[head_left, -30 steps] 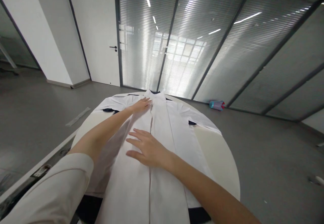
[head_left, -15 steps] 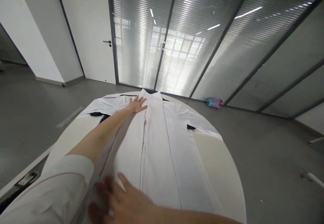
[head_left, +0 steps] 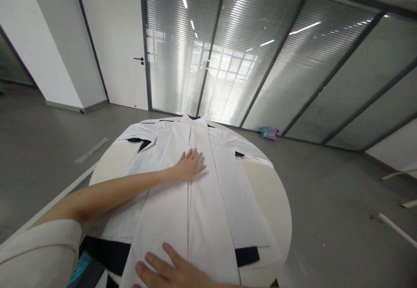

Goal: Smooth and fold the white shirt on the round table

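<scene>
A long white garment (head_left: pixel 208 210) with a stand-up collar and a front opening lies spread on a round table, its sleeves out to both sides. Dark cloth (head_left: pixel 247 256) shows from beneath it at the armpits, collar and lower edges. My left hand (head_left: pixel 189 166) rests flat on the upper middle of the garment, over the front opening, with its fingers spread. Lower down, at the bottom of the view, my right hand (head_left: pixel 176 270) is on or just over the white cloth with fingers apart; part of it is cut off by the frame.
The pale round table (head_left: pixel 276 201) carries the garment. A teal and dark item (head_left: pixel 81 270) is partly hidden by my left sleeve. On the floor lie a blue-and-red bundle (head_left: pixel 269 134) by the glass partition (head_left: pixel 224 84) and a clear strip (head_left: pixel 91 150).
My left hand has slid from near the collar down and right to the front opening. My right hand, blurred before, has moved lower. More of the garment's lower edge and dark cloth shows.
</scene>
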Available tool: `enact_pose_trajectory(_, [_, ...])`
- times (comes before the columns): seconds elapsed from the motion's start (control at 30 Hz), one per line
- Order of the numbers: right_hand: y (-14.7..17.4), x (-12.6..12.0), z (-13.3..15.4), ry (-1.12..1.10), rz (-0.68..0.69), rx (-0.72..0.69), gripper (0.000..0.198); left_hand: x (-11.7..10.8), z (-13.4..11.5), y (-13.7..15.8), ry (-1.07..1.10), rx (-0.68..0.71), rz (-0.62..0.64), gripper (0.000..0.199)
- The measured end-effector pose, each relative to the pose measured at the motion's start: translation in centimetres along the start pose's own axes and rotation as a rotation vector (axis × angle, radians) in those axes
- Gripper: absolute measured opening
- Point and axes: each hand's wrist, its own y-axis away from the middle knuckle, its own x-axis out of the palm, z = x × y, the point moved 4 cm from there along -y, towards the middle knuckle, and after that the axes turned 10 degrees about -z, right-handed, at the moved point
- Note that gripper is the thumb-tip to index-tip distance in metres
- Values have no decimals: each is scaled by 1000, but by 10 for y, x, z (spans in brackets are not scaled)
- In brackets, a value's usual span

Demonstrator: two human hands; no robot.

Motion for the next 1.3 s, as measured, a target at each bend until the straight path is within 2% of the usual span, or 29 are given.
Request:
enact_pose_trajectory(0.1, [1,-26,9,-129,-13,-30,33,-15,-43,69,36,257,50,76])
enact_pose_trajectory(0.17, [10,-54,12,-252,-26,3,32,-34,-58,118,90,399,25,62])
enact_pose_trajectory(0.2, [17,-69,12,-290,-40,65,33,-46,-60,143,115,447,-5,57])
enact_pose_trajectory(0.27, [39,-99,8,-269,-85,258,43,-67,-58,189,148,516,-24,59])
enact_pose_trajectory(0.33, [69,-119,4,-141,-107,416,54,-78,-50,230,151,553,20,76])
enact_pose_trajectory(0.4, [100,-126,3,-14,-78,508,57,-78,-39,262,127,548,38,88])
enact_pose_trajectory(0.5, [138,-115,3,87,-44,571,55,-68,-25,293,68,486,-70,72])
enact_pose_trajectory(0.6, [155,-101,4,87,-67,584,53,-61,-20,306,69,459,-195,59])
enact_pose_trajectory(0.67, [158,-98,5,59,-96,591,54,-61,-19,307,111,445,-225,53])
enact_pose_trajectory(0.83, [148,-103,7,-85,-202,661,54,-68,-15,303,263,338,-230,41])
enact_pose_trajectory(0.93, [141,-105,3,-173,-269,728,56,-70,-11,299,349,287,-288,35])
enact_pose_trajectory(1.07, [136,-102,-11,-175,-363,738,58,-70,-9,290,344,336,-367,34])
enact_pose_trajectory(1.2, [136,-105,-24,-195,-453,661,46,-72,-11,285,273,426,-333,34])
enact_pose_trajectory(1.3, [132,-114,-40,-238,-509,696,32,-83,-7,274,269,346,-336,26])
